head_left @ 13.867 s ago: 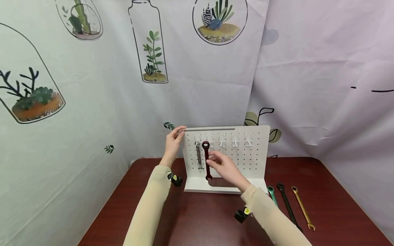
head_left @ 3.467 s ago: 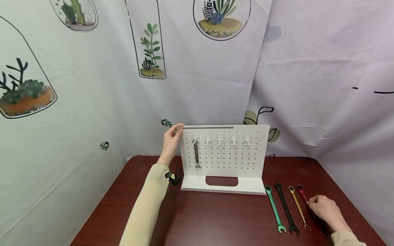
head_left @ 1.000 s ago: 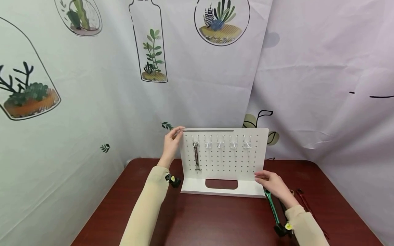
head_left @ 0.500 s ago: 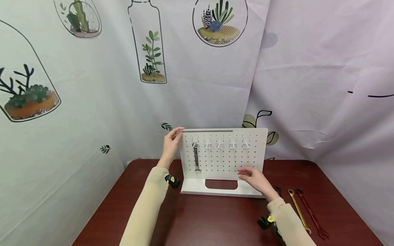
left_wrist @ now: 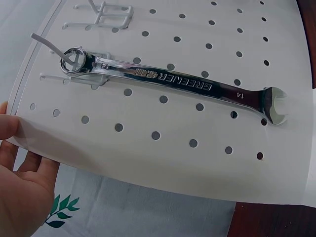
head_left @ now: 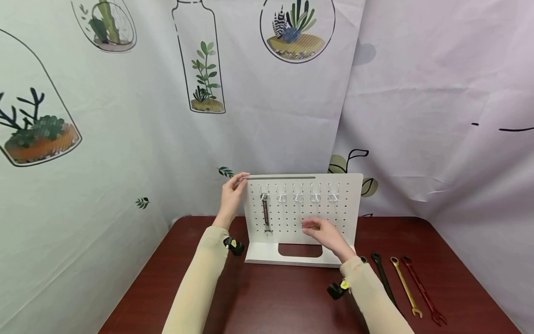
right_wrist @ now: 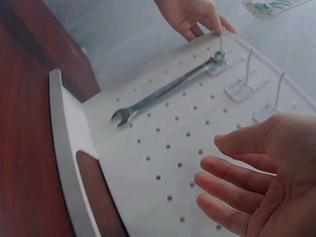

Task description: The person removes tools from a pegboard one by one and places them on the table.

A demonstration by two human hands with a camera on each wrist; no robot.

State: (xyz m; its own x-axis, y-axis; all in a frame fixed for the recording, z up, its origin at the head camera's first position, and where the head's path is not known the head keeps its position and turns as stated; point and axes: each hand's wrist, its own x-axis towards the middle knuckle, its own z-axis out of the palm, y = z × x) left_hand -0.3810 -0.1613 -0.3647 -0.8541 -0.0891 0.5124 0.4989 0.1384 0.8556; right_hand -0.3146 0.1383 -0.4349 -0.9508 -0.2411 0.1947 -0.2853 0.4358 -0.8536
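Observation:
My left hand (head_left: pixel 231 197) pinches the upper left edge of a white pegboard stand (head_left: pixel 279 222), thumb in front and fingers behind. From the leftmost hook hangs a chrome combination wrench (left_wrist: pixel 182 81) by its ring end, marked 14, its open end downward. My right hand (head_left: pixel 327 234) is in front of the board's lower middle, fingers loosely bent; the right wrist view shows nothing between thumb and fingers. To its upper left in the head view, several bare white wire hooks (head_left: pixel 315 195) line the board's upper part.
On the dark red table (head_left: pixel 275 301), right of the stand, lie a black wrench (head_left: pixel 384 276), a gold wrench (head_left: pixel 405 285) and a red wrench (head_left: pixel 422 287). My right sleeve (head_left: pixel 373 294) hides most of a green wrench. A printed curtain (head_left: pixel 271 134) hangs behind.
The red wrench, earlier held by my right hand at the board, now lies on the table beyond the gold one. My right hand has since moved left, bare, to the board. My left hand stays put.

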